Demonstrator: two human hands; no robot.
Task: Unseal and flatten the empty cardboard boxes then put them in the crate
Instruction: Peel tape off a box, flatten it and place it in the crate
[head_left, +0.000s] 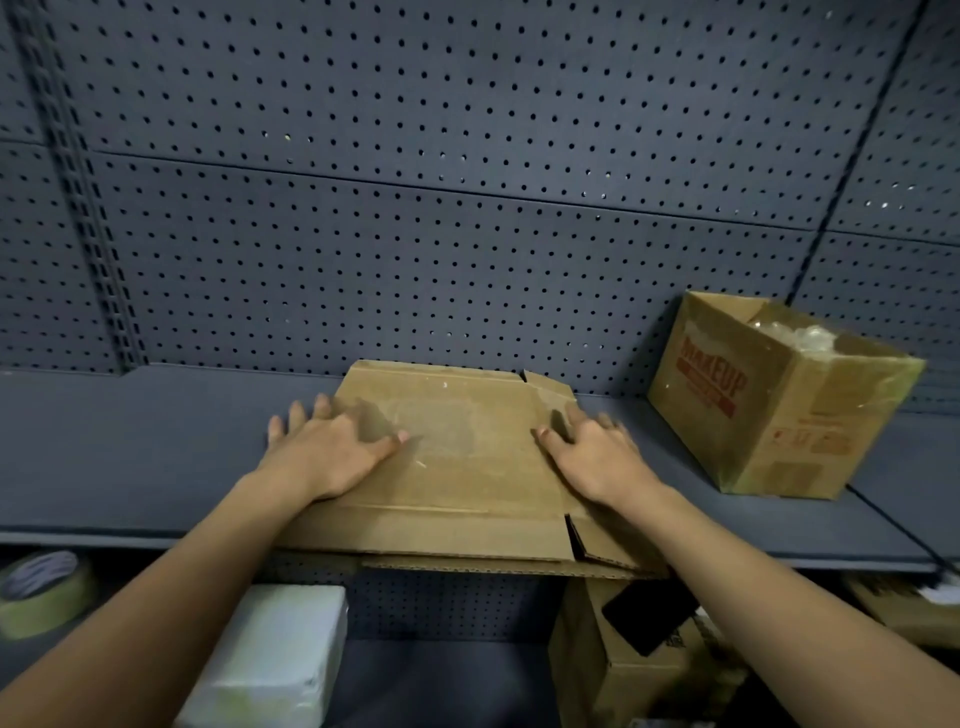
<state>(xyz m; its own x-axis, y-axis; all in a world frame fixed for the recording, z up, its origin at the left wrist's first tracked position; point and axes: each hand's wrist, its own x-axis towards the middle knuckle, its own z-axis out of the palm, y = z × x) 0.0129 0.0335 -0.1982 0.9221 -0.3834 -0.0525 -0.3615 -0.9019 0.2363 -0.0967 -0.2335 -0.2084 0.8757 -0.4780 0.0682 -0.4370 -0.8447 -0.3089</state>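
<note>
- We see a flat box (457, 467) lying on the grey shelf (130, 457), its near edge jutting over the shelf's front lip.
- Our left hand (322, 452) presses its left side, fingers straight and spread, the outer ones reaching past the edge onto the shelf.
- Our right hand (597, 457) presses the right side, palm down, fingers straight and fanned.
- A second box (779, 395) with red print stands upright and open-topped, apart to the right, against the pegboard (467, 208).
- Below the shelf we see a tape roll (41, 592), a white box (270, 654) and a brown carton (623, 675).
</note>
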